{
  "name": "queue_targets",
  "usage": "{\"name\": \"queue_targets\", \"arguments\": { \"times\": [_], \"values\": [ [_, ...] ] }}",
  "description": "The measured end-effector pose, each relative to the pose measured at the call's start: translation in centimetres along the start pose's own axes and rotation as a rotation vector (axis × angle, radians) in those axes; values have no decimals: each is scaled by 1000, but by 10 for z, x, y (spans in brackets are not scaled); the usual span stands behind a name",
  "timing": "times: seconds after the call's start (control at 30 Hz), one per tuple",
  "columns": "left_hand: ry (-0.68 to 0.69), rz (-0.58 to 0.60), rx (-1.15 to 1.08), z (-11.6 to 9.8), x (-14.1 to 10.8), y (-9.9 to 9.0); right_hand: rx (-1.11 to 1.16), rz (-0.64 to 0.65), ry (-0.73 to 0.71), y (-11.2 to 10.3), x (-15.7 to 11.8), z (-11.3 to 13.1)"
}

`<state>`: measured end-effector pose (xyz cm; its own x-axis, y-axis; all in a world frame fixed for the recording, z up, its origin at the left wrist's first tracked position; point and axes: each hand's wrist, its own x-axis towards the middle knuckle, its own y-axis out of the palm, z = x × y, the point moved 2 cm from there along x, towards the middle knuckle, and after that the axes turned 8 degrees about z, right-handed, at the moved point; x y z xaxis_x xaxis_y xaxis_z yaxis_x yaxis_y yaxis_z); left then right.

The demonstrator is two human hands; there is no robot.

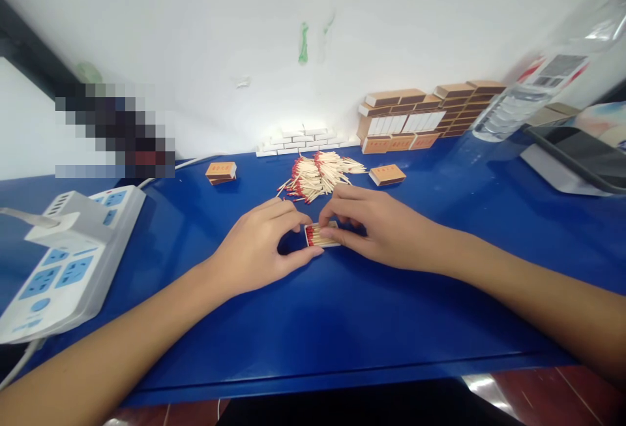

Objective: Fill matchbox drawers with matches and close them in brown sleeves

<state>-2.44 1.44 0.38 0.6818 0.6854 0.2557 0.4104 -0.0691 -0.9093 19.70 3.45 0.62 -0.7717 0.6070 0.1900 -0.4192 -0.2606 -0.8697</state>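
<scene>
A small white matchbox tray (317, 241) holding red-tipped matches lies on the blue table. My left hand (267, 240) grips the tray's left end between thumb and fingers. My right hand (364, 224) is over the tray's right part, its thumb and fingertips closed on the matches there. Just behind my hands is a loose pile of matches (317, 175). An orange matchbox (387, 175) sits right of the pile, and a small stack of orange matchboxes (222, 172) stands to the left.
Stacked matchboxes (401, 142) and white trays (303, 141) line the wall. A water bottle (513, 109) and a dark-rimmed container (572, 158) stand at the right. On the left lies a white power strip (92, 282) with a plug and cable. The table's front edge (342, 374) is near.
</scene>
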Motion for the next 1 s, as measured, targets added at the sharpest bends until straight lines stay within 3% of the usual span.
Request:
{"name": "queue_targets", "arguments": {
  "times": [0.2, 0.37, 0.63, 1.0],
  "values": [
    [-10, -1, 11, 1, 0, -1, -45, -53, -8, -2, 0, -4],
    [9, -1, 7, 0, 0, 0, -144, -136, 12, -1, 6, -24],
    [41, 25, -14, -3, -1, 1, -419, -58, 16, 10, 33, -44],
    [42, 30, -2, -3, -1, 0, -394, -10, 86, 6, 32, -42]
  ]
}}
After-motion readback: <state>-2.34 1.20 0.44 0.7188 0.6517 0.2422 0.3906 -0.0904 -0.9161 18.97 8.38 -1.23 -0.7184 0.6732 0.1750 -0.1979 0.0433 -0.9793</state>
